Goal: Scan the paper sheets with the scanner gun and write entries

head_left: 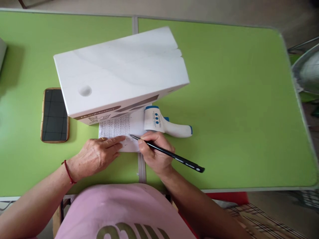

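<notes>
A black pen [179,158] is pinched in my right hand [158,154], its tip at the handwriting on a white sheet of paper [136,124]. Rows of small writing cover the sheet's left part. My left hand [98,154] lies flat with fingers stretched over the paper's lower left, the index fingertip just left of the pen tip. On the sheet's right side rests a white and blue infrared thermometer [163,122], its handle pointing right, just above my right hand. The paper's upper edge is hidden by a large white box [124,66].
Left of the box, a phone [55,116] with a dark screen and brown case lies partly behind the box's edge. All of this is on a green folding table [231,99] with a grey centre seam. Part of another pale object [2,54] shows at the left edge.
</notes>
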### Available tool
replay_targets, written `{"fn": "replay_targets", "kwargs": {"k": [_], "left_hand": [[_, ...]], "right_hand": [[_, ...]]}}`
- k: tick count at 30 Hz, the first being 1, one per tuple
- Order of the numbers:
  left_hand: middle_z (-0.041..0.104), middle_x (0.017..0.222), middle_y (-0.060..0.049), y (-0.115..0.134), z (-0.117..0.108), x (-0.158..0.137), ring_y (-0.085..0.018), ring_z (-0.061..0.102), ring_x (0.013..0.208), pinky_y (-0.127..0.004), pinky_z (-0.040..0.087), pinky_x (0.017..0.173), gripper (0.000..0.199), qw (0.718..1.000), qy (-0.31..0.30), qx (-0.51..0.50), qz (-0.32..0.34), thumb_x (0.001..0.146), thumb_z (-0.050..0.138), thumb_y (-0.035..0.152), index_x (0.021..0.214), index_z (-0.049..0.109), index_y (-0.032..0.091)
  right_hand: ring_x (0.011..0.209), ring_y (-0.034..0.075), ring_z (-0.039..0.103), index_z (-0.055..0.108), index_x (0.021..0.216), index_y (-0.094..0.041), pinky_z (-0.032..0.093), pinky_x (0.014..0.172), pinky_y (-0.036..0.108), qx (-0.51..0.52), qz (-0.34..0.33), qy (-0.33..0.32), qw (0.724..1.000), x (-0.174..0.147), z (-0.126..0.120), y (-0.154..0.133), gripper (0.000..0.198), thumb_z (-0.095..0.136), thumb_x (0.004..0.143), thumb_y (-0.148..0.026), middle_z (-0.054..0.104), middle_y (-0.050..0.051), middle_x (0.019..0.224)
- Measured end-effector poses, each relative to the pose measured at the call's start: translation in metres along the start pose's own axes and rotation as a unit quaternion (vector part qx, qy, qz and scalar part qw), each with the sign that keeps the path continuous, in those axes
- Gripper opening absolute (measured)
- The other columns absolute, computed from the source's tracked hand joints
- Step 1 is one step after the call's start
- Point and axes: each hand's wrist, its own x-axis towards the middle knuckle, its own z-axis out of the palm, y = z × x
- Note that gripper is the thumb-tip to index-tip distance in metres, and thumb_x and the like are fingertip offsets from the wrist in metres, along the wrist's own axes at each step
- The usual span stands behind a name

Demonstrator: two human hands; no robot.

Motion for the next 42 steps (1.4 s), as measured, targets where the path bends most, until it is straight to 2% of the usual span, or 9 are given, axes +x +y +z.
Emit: {"fn": "replay_targets", "kwargs": {"k": [20, 25, 29, 31, 33, 36, 38, 40, 42], "left_hand": [[0.065, 0.128, -0.006, 0.001, 0.001, 0.000, -0.016, 0.073, 0.080, -0.026, 0.060, 0.062, 0.027, 1.000, -0.002, 0.007, 0.000, 0.100, 0.043, 0.023, 0.106, 0.067, 0.015], [0.065, 0.128, -0.008, -0.001, 0.002, -0.001, -0.016, 0.073, 0.079, -0.025, 0.058, 0.061, 0.029, 1.000, -0.006, 0.012, 0.007, 0.100, 0.041, 0.023, 0.108, 0.067, 0.015], [0.067, 0.125, -0.007, -0.003, 0.004, -0.003, -0.017, 0.074, 0.077, -0.026, 0.058, 0.059, 0.027, 1.000, 0.007, 0.009, 0.015, 0.100, 0.042, 0.025, 0.104, 0.067, 0.015], [0.067, 0.125, -0.007, -0.004, 0.004, -0.003, -0.017, 0.074, 0.078, -0.027, 0.058, 0.060, 0.026, 1.000, 0.018, 0.004, 0.020, 0.101, 0.043, 0.025, 0.105, 0.066, 0.014], [0.070, 0.120, -0.007, -0.004, 0.002, -0.002, -0.017, 0.074, 0.079, -0.028, 0.058, 0.061, 0.024, 0.999, 0.033, -0.002, 0.033, 0.100, 0.044, 0.024, 0.105, 0.064, 0.013], [0.074, 0.094, -0.005, -0.002, -0.005, 0.000, -0.014, 0.071, 0.073, -0.025, 0.056, 0.062, 0.017, 0.993, 0.100, -0.016, 0.067, 0.099, 0.047, 0.023, 0.093, 0.060, 0.014], [0.067, 0.077, -0.002, -0.002, -0.012, -0.001, -0.012, 0.065, 0.068, -0.024, 0.052, 0.058, 0.017, 0.978, 0.197, -0.028, 0.069, 0.099, 0.048, 0.026, 0.085, 0.053, 0.018], [0.056, 0.072, -0.001, -0.004, -0.019, -0.002, -0.013, 0.059, 0.066, -0.026, 0.049, 0.056, 0.020, 0.949, 0.313, -0.030, 0.028, 0.098, 0.048, 0.033, 0.083, 0.047, 0.021], [0.049, 0.078, -0.001, -0.008, -0.023, -0.003, -0.016, 0.055, 0.071, -0.031, 0.048, 0.058, 0.022, 0.904, 0.426, -0.017, -0.045, 0.095, 0.049, 0.043, 0.087, 0.044, 0.023]], "right_hand": [[0.052, 0.012, 0.058, 0.051, 0.079, -0.024, 0.050, 0.049, 0.024, 0.001, -0.010, -0.007, 1.000, -0.001, 0.001, 0.002, 0.012, 0.058, 0.082, -0.014, 0.059, -0.005, 0.062], [0.058, 0.014, 0.062, 0.054, 0.083, -0.023, 0.052, 0.052, 0.026, 0.005, 0.000, 0.028, 1.000, -0.006, -0.002, 0.004, 0.006, 0.060, 0.083, -0.020, 0.062, -0.002, 0.069], [0.061, 0.014, 0.064, 0.058, 0.096, -0.023, 0.053, 0.053, 0.027, -0.025, -0.054, 0.045, 0.997, -0.005, -0.010, -0.002, 0.012, 0.059, 0.086, -0.017, 0.066, 0.001, 0.077], [0.066, 0.015, 0.066, 0.059, 0.102, -0.024, 0.055, 0.058, 0.028, -0.041, -0.100, 0.013, 0.994, -0.001, -0.016, -0.005, 0.020, 0.058, 0.086, -0.012, 0.067, 0.001, 0.080], [0.075, 0.018, 0.067, 0.059, 0.109, -0.023, 0.057, 0.065, 0.030, -0.073, -0.149, -0.047, 0.985, 0.003, -0.023, -0.007, 0.027, 0.058, 0.086, -0.009, 0.068, 0.004, 0.085], [0.085, 0.021, 0.067, 0.059, 0.118, -0.020, 0.058, 0.072, 0.035, -0.158, -0.198, -0.144, 0.957, 0.004, -0.032, -0.006, 0.036, 0.050, 0.088, -0.002, 0.067, 0.009, 0.093], [0.087, 0.022, 0.066, 0.059, 0.123, -0.018, 0.058, 0.073, 0.037, -0.194, -0.206, -0.189, 0.940, 0.002, -0.035, -0.002, 0.043, 0.041, 0.089, 0.003, 0.065, 0.011, 0.095], [0.086, 0.022, 0.064, 0.059, 0.124, -0.018, 0.058, 0.072, 0.038, -0.206, -0.206, -0.213, 0.933, -0.001, -0.036, 0.001, 0.049, 0.037, 0.087, 0.006, 0.064, 0.011, 0.095], [0.084, 0.022, 0.063, 0.061, 0.122, -0.018, 0.058, 0.070, 0.038, -0.209, -0.206, -0.227, 0.929, -0.003, -0.036, 0.001, 0.049, 0.037, 0.086, 0.006, 0.063, 0.011, 0.093]]}}
